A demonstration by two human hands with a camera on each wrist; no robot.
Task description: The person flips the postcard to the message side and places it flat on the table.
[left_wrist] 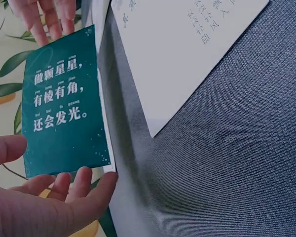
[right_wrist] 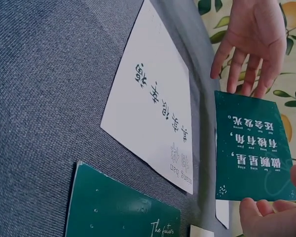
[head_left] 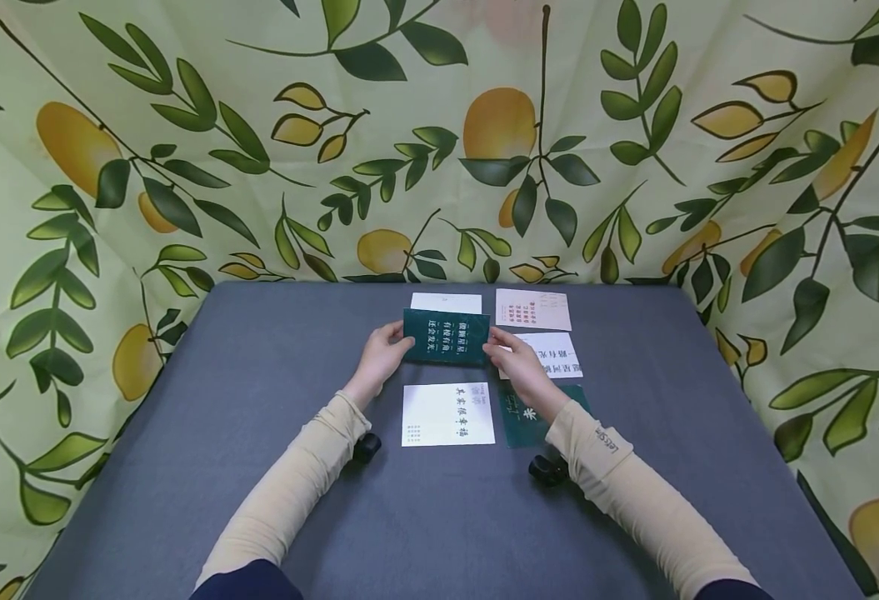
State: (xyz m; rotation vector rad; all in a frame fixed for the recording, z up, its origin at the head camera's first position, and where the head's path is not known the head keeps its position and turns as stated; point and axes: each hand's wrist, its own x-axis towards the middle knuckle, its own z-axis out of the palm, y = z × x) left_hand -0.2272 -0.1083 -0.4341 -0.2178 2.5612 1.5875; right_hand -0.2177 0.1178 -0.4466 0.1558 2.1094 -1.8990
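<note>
Navy fabric sleeves (head_left: pixel 250 583) are worn; a dark-green rectangular paper card (head_left: pixel 445 337), likely light, bendable and best edge-held, is pinched by left hand (head_left: pixel 379 358) and right hand (head_left: pixel 521 362)

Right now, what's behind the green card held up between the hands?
In the head view, a white card lies behind the green card; only its far strip shows. The rest is covered, so any print there can't be seen.

Held card (head_left: pixel 448 337) between our left hand (head_left: pixel 379 360) and right hand (head_left: pixel 523 367), front card (head_left: pixel 448 414) before, rear card (head_left: pixel 446 302) behind, three cards (head_left: pixel 559 358) rightward on table (head_left: pixel 282 350)
</note>
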